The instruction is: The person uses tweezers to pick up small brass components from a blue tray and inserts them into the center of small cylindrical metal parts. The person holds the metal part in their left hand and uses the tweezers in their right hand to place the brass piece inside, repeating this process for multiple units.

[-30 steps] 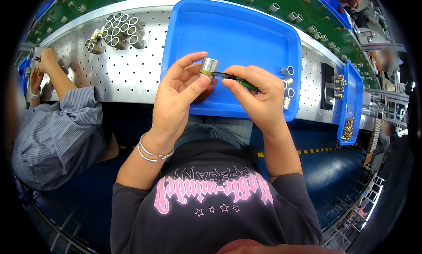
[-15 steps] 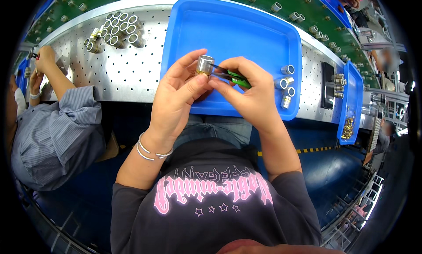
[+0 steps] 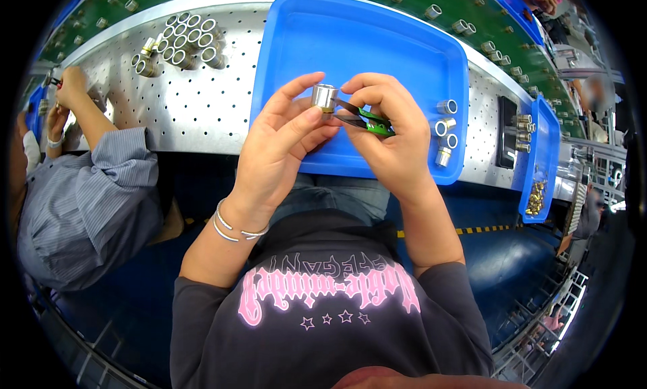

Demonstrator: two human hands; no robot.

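Observation:
Above the near half of a large blue tray (image 3: 357,45), my left hand (image 3: 283,136) pinches a shiny cylindrical metal fitting (image 3: 325,94) with a yellowish band at its lower end. My right hand (image 3: 397,130) is closed around small green-handled snips (image 3: 372,121). Their dark blades are spread apart, tips pointing left at the fitting's lower side; whether they touch it I cannot tell. Inside the tray, by its right wall, lie several similar fittings (image 3: 445,126).
Left on the perforated metal bench (image 3: 202,113) stands a cluster of fittings (image 3: 180,42). Right of the tray are a black box (image 3: 504,132) and a smaller blue tray (image 3: 539,167) holding brass-coloured pieces. A green conveyor (image 3: 371,0) carries fittings behind. A co-worker's striped sleeve (image 3: 87,193) is at left.
Both hands have shifted slightly right with the fitting and the snips. The blades now show more widely apart, and my right index finger has lifted.

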